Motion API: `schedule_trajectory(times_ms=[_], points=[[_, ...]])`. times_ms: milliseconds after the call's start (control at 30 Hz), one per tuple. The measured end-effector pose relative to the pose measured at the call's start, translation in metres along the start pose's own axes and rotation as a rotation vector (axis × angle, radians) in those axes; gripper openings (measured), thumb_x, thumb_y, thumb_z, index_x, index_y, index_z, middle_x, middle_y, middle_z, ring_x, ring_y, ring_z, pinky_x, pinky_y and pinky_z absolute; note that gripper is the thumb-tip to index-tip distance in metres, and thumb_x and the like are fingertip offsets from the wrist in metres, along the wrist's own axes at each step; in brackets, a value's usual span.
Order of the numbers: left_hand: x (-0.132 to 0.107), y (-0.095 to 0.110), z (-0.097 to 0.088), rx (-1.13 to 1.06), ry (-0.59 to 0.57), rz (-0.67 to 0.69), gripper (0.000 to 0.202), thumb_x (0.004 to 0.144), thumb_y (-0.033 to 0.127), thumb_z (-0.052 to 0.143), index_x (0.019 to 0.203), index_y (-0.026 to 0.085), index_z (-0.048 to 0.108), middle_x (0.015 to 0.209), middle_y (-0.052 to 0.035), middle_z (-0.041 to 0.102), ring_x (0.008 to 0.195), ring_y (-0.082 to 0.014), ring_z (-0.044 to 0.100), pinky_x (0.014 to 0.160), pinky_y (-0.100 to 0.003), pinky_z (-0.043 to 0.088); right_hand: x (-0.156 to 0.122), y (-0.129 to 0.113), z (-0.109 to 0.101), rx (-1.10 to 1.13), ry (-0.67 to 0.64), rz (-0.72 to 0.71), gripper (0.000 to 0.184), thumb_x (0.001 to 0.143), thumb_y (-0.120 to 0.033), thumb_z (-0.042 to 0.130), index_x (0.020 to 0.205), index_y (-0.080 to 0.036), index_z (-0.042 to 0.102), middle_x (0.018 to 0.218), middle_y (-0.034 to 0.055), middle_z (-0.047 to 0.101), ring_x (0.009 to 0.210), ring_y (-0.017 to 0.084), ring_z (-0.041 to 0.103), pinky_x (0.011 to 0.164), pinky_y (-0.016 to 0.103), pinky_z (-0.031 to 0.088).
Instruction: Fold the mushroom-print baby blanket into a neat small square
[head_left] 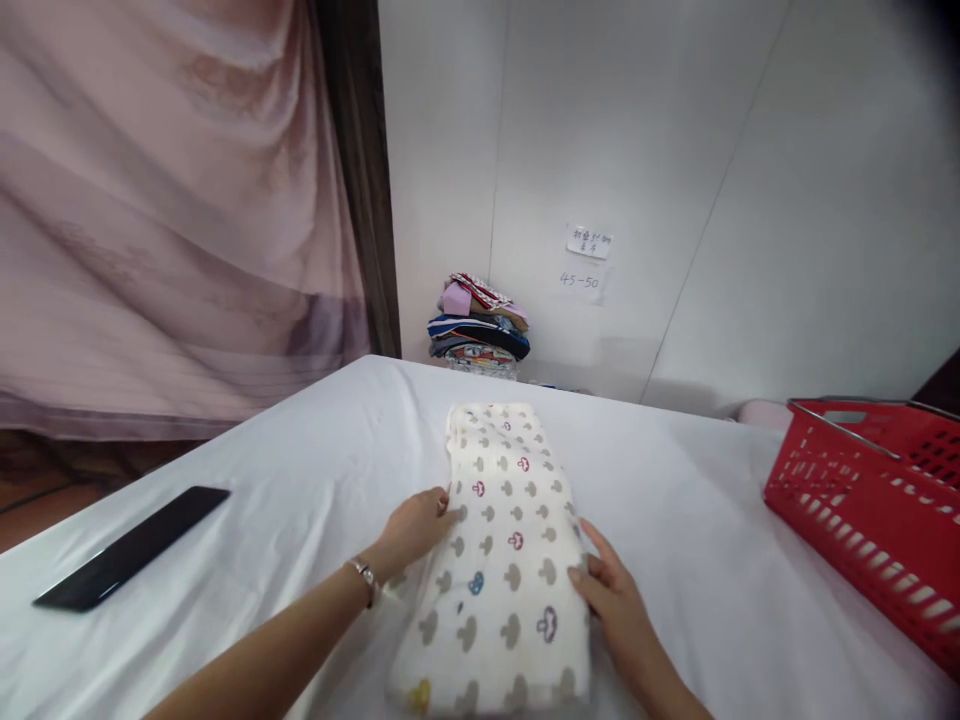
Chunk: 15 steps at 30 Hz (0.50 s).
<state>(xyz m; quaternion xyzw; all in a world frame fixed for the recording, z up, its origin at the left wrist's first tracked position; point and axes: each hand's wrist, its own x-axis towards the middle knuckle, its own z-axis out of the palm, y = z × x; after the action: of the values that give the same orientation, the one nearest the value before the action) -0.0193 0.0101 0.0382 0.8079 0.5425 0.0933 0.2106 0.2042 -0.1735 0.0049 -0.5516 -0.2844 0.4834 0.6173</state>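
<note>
A white cloth printed with grey and a few coloured mushrooms (510, 545) lies folded into a long strip on the white-covered table, its near end at the bottom of the view. My left hand (416, 530), with a bracelet on its wrist, has its fingers closed on the strip's left edge. On the opposite edge, a little nearer to me, my right hand (611, 585) grips the cloth with the thumb on top. Some fingertips of both hands are hidden at the edges of the fabric.
A flat black glossy slab (131, 550) lies on the table at the left. To the right stands a red plastic basket (862, 520) with a metal handle. Behind the table's far edge, a stack of folded clothes (480, 325) rises against the wall. A pink curtain (180, 200) hangs at left.
</note>
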Motion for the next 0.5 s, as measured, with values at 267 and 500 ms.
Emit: schedule_trajectory(times_ms=[267,500], points=[[-0.052,0.015,0.025,-0.415,-0.11,-0.017,0.053,0.074,0.032,0.051,0.125,0.021,0.042,0.103,-0.007,0.064,0.092,-0.0225,0.06,0.078,-0.033,0.044,-0.003,-0.002,-0.02,-0.762,0.139,-0.349,0.045,0.069,-0.031,0.064,0.114,-0.028,0.062,0.127,0.0044,0.052,0.121,0.03,0.04,0.105,0.043,0.027],[-0.061,0.087,0.02,-0.909,-0.142,0.113,0.068,0.075,0.028,0.055,0.136,0.022,0.028,0.095,-0.004,0.059,0.08,-0.0144,0.057,0.07,-0.025,0.044,-0.02,-0.025,0.043,-0.21,-0.232,-0.089,0.077,0.073,-0.038,0.067,0.14,-0.029,0.03,0.136,0.0062,0.044,0.123,0.023,0.041,0.096,0.037,0.039]])
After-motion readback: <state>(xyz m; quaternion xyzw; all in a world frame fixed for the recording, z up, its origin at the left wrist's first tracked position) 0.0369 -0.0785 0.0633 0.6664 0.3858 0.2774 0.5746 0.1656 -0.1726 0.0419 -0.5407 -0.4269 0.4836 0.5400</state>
